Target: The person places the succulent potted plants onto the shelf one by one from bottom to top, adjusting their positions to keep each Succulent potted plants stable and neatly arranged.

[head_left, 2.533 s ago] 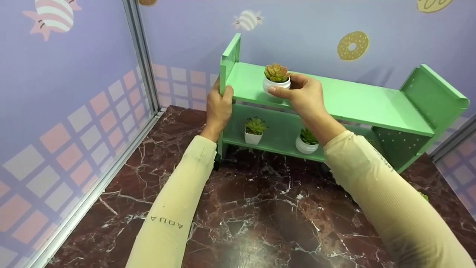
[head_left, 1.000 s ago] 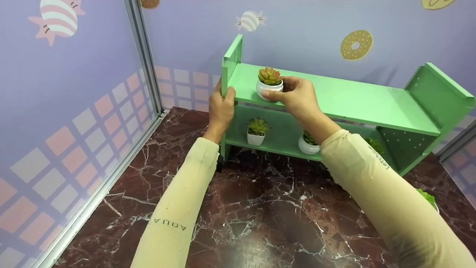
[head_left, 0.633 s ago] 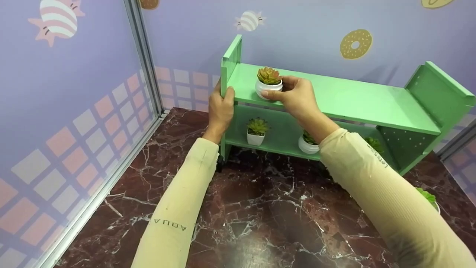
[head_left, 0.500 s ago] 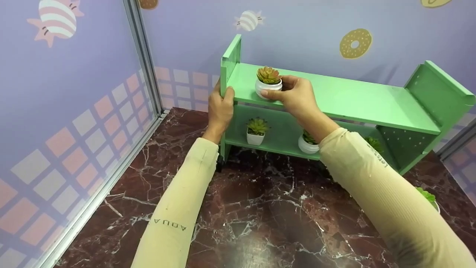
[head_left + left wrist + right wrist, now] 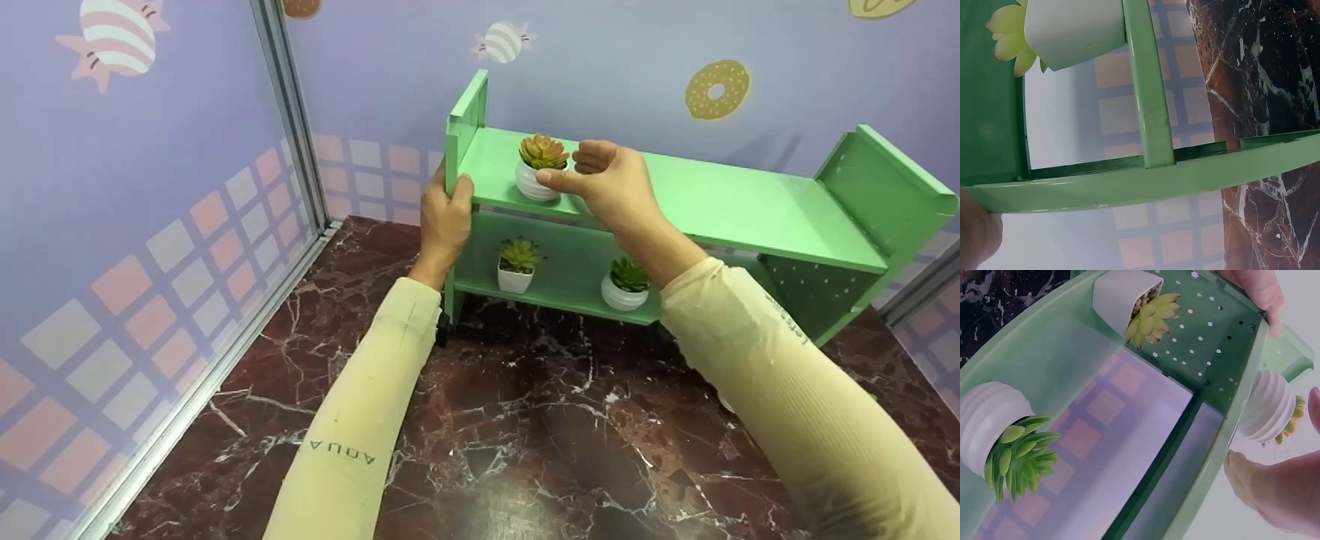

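Orange-tipped succulent (image 5: 538,181) is being carried by the green shelf (image 5: 885,176) on its top board (image 5: 735,199), near the left front corner. Right hand (image 5: 613,186) is being held loosely spread beside it, nothing gripped; left end panel (image 5: 469,105) is being gripped by the left hand (image 5: 447,219). "AQUA" is being shown on the left sleeve (image 5: 360,390). Lower board's (image 5: 559,294) right end is being blocked by the right sleeve (image 5: 795,390) ("Lets…" readable).

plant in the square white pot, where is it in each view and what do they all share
Head: plant slightly right of centre, lower left in the green shelf.
Left wrist: plant at top left, cut off by the upper edge.
Right wrist: plant at top, near centre.
Shared landmark: green shelf, in all three.
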Tool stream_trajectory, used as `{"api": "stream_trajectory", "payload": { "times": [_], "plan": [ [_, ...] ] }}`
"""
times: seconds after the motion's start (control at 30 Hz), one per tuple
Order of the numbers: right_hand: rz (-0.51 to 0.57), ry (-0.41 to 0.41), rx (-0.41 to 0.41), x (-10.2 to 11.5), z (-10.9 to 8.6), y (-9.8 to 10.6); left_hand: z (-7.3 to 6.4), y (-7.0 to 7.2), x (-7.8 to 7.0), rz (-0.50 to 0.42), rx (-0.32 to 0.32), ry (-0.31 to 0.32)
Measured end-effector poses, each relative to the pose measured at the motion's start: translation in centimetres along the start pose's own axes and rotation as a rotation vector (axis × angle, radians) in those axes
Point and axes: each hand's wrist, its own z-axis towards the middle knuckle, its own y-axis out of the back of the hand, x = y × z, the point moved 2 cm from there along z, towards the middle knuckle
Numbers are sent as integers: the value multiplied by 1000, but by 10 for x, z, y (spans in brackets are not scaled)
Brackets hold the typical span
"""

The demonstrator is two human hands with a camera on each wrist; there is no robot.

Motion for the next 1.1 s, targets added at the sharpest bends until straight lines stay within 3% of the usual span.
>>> {"api": "stream_trajectory", "payload": {
  "times": [0.27,0.57,1.1],
  "plan": [
    [-41,35,-12,-1,-7,4,0,0,0,7,7,-12],
    [-120,152,-63,-12,-13,15,-1,0,0,-6,-4,-12],
    [-20,293,-166,-28,-38,26,1,0,0,15,-14,-4]
  ]
}}
